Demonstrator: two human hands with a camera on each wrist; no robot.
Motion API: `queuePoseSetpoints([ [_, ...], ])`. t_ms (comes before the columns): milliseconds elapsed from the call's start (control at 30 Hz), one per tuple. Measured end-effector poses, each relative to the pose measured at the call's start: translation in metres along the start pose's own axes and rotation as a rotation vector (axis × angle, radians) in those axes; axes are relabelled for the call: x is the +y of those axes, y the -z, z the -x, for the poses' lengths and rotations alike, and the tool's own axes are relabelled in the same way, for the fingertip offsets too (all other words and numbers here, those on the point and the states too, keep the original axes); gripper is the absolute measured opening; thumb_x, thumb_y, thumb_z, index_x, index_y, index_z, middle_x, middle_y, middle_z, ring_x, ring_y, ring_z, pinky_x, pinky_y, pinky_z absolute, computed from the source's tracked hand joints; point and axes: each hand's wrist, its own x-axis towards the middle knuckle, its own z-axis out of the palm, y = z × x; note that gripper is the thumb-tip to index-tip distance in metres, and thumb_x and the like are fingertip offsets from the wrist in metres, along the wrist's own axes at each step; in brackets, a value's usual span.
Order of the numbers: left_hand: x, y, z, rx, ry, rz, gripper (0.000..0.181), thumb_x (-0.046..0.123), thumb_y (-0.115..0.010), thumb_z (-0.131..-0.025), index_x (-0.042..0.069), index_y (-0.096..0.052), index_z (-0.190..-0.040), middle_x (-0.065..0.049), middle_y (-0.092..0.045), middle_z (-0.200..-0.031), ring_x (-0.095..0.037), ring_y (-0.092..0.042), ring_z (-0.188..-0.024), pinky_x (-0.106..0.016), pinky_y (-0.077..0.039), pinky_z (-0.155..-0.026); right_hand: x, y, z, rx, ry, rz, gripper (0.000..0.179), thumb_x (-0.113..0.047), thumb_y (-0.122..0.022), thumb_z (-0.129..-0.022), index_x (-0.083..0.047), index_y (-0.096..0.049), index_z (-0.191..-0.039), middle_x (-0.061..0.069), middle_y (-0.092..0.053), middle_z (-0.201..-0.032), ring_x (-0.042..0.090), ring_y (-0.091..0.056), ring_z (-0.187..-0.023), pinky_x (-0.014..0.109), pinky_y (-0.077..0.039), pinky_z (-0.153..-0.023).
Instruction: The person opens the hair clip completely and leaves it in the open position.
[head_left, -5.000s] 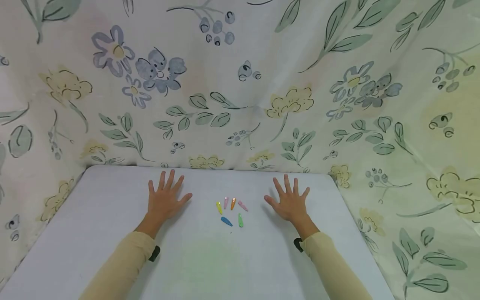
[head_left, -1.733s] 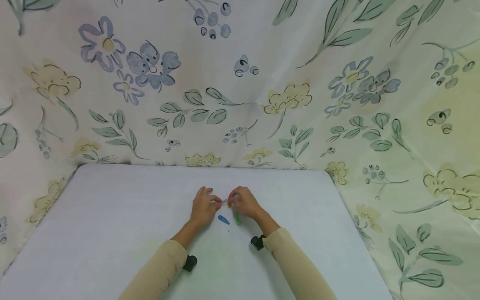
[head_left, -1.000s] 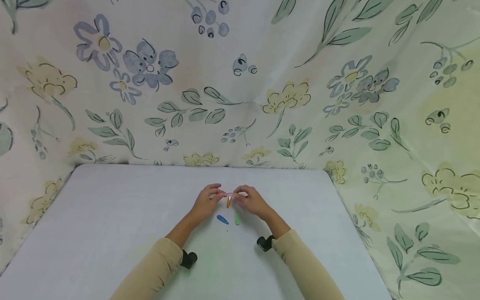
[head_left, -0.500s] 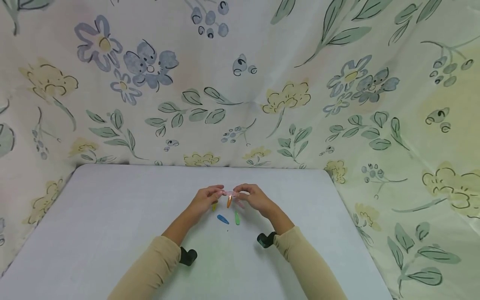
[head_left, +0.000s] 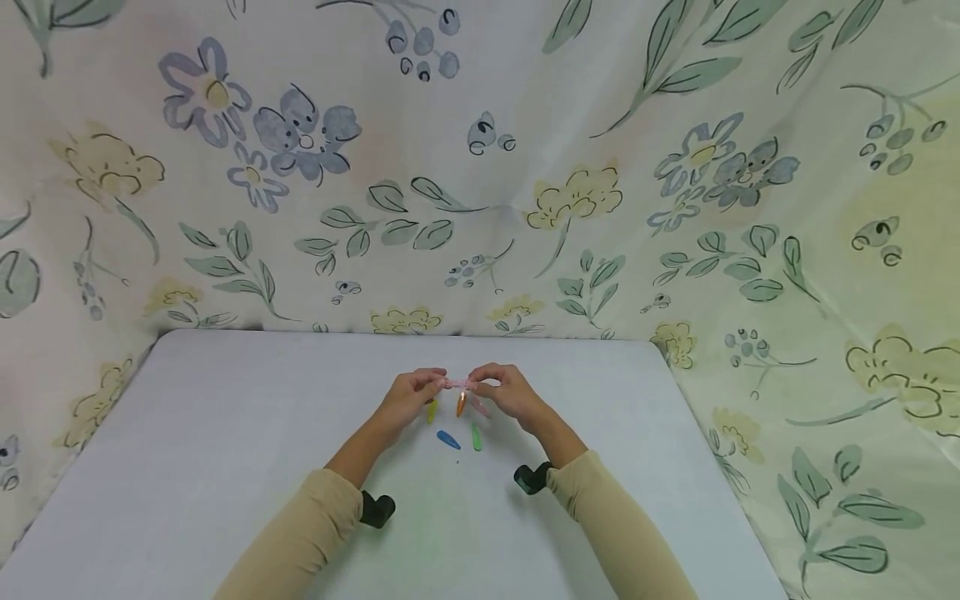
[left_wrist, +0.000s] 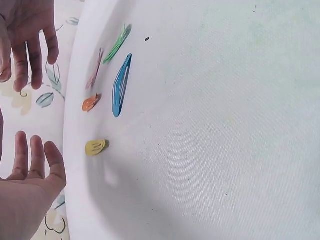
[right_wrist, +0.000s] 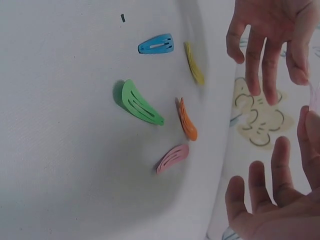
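A light pink snap hair clip (head_left: pixel 457 383) is stretched between my two hands, over the far half of the table. My left hand (head_left: pixel 405 400) pinches its left end with thumb and forefinger, while my right hand (head_left: pixel 516 393) pinches the right end. Their other fingers extend loosely in both wrist views. Just below lie an orange hair clip (right_wrist: pixel 187 122), a yellow one (left_wrist: pixel 95 147) and a second pink one (right_wrist: pixel 173 158). Nearer the body are a blue hair clip (left_wrist: pixel 120 87) and a green one (right_wrist: pixel 140 105).
The white table (head_left: pixel 225 450) runs back to a floral curtain (head_left: pixel 450 275) along its far edge and sides. A tiny dark speck (left_wrist: pixel 147 39) lies near the blue clip. Black wrist cameras (head_left: pixel 377 510) sit on both forearms.
Both hands, first spread flat on the table, have come together and lifted one pink hair clip from the group. Over the last half second they stay almost still, rising slightly.
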Motion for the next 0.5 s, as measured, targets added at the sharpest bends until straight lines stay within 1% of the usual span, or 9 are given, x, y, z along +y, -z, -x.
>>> queuePoseSetpoints([
  [100,0.001,0.001,0.0,0.022,-0.028,-0.056,0.027,0.025,-0.061,-0.1,0.003,-0.073,-0.11,-0.011,-0.056,-0.141,-0.033,-0.042,-0.137,-0.051,-0.038,-0.109,-0.001,-0.001,0.0,0.02,-0.012,0.014,0.012,-0.018,-0.068,-0.095,-0.011,-0.076,-0.1,0.003,-0.065,-0.123,0.029,-0.046,-0.131,0.062,-0.024,-0.112],
  [167,0.001,0.001,-0.001,0.041,-0.05,-0.108,0.024,0.025,-0.063,-0.099,0.005,-0.075,-0.105,-0.009,-0.057,-0.139,-0.033,-0.042,-0.138,-0.054,-0.034,-0.111,-0.001,-0.001,-0.002,0.042,-0.006,0.037,0.011,-0.018,-0.068,-0.095,-0.011,-0.076,-0.1,0.003,-0.065,-0.122,0.029,-0.047,-0.129,0.059,-0.029,-0.111],
  [200,0.001,0.001,-0.001,0.049,-0.07,-0.138,0.022,0.024,-0.064,-0.098,0.006,-0.076,-0.103,-0.009,-0.058,-0.138,-0.033,-0.041,-0.138,-0.055,-0.034,-0.111,0.0,-0.002,-0.002,0.06,0.003,0.058,0.011,-0.017,-0.068,-0.095,-0.011,-0.076,-0.099,0.003,-0.065,-0.121,0.028,-0.048,-0.128,0.057,-0.032,-0.109],
  [233,0.001,0.001,-0.001,0.056,-0.091,-0.164,0.021,0.023,-0.066,-0.097,0.006,-0.076,-0.101,-0.009,-0.058,-0.137,-0.033,-0.042,-0.137,-0.055,-0.035,-0.11,0.0,-0.003,-0.003,0.079,0.015,0.078,0.01,-0.017,-0.069,-0.095,-0.012,-0.076,-0.098,0.003,-0.064,-0.12,0.028,-0.048,-0.126,0.056,-0.034,-0.108],
  [333,0.0,0.001,-0.001,0.079,-0.147,-0.225,0.015,0.019,-0.07,-0.094,0.006,-0.077,-0.098,-0.011,-0.058,-0.134,-0.033,-0.045,-0.134,-0.052,-0.042,-0.105,0.005,-0.007,-0.005,0.131,0.062,0.158,0.009,-0.017,-0.069,-0.095,-0.013,-0.076,-0.098,0.004,-0.064,-0.117,0.028,-0.049,-0.123,0.053,-0.038,-0.105],
  [400,-0.002,0.001,-0.002,0.09,-0.186,-0.264,0.013,0.016,-0.072,-0.093,0.005,-0.076,-0.097,-0.012,-0.058,-0.133,-0.033,-0.047,-0.131,-0.05,-0.046,-0.101,0.007,-0.01,-0.005,0.156,0.093,0.198,0.009,-0.017,-0.068,-0.095,-0.013,-0.076,-0.098,0.005,-0.065,-0.115,0.028,-0.05,-0.121,0.054,-0.038,-0.106],
  [500,-0.008,0.001,-0.003,0.108,-0.234,-0.321,0.011,0.014,-0.072,-0.092,0.004,-0.076,-0.097,-0.013,-0.058,-0.13,-0.034,-0.05,-0.128,-0.051,-0.047,-0.1,0.01,-0.014,-0.006,0.165,0.123,0.227,0.009,-0.015,-0.068,-0.095,-0.012,-0.077,-0.098,0.006,-0.065,-0.113,0.029,-0.053,-0.119,0.055,-0.038,-0.105],
])
